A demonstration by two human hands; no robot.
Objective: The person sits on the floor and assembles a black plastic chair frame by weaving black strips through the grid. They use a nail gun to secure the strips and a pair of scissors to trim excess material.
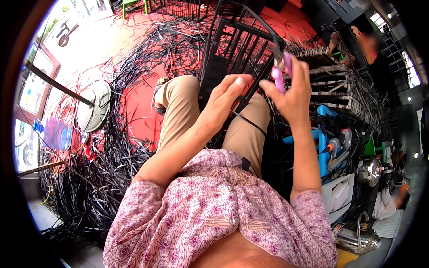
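A black slatted frame (214, 58), woven with flat dark strips, stands upright in front of my knees. My right hand (295, 96) is closed around purple-handled pliers (278, 79), whose head points up toward the frame's upper right corner. Beside the frame's near edge is my left hand (221, 100), with thumb and forefinger stretched out; its other fingers are partly hidden. I see nothing held in it. Below that hand a loose black strip (249, 123) lies across my right thigh.
Tangled black strips (103, 187) cover the red floor (145, 107) on my left, around a round grey base (94, 106) with a pole. At right stand stacked woven frames (330, 85), a blue tool holder (322, 147) and a metal flask (357, 236). Another person (368, 47) is at the far right.
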